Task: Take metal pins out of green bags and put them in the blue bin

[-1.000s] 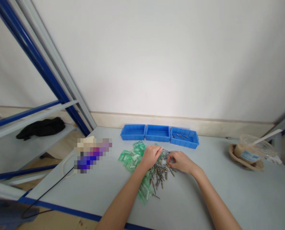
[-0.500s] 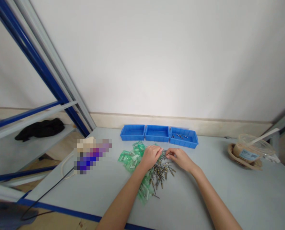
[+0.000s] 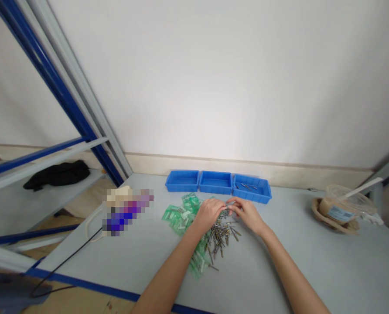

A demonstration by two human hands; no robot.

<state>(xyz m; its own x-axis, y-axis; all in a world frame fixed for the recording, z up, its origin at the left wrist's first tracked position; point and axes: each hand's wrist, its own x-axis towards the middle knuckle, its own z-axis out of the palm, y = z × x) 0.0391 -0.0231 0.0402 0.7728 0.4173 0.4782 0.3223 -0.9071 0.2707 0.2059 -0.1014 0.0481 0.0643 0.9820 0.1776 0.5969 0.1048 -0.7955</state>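
My left hand [image 3: 210, 213] is closed over the upper part of a pile of small metal pins [image 3: 219, 239], several with brass-coloured ends. Its bent fingers hide whatever they hold. Just to its right, my right hand [image 3: 247, 213] has its thumb and fingertips drawn together in a pinch, almost touching the left fingertips. Anything in that pinch is too small to name. Green plastic packets [image 3: 181, 218] with pale marks lie left of the pile and partly beneath my left hand and forearm.
Behind the pile stand three blue bins in a row: left [image 3: 183, 190], middle [image 3: 215, 191] and right [image 3: 251, 197], the last with a few metal pins inside. A pixelated object [image 3: 125, 213] lies at left. A bowl [image 3: 319, 216] with a plastic tub [image 3: 338, 214] stands at right.
My hands have come closer together, so the fingertips nearly meet. The left fingers have shifted slightly right. The view has moved a little; pile, packets and bins look unchanged.
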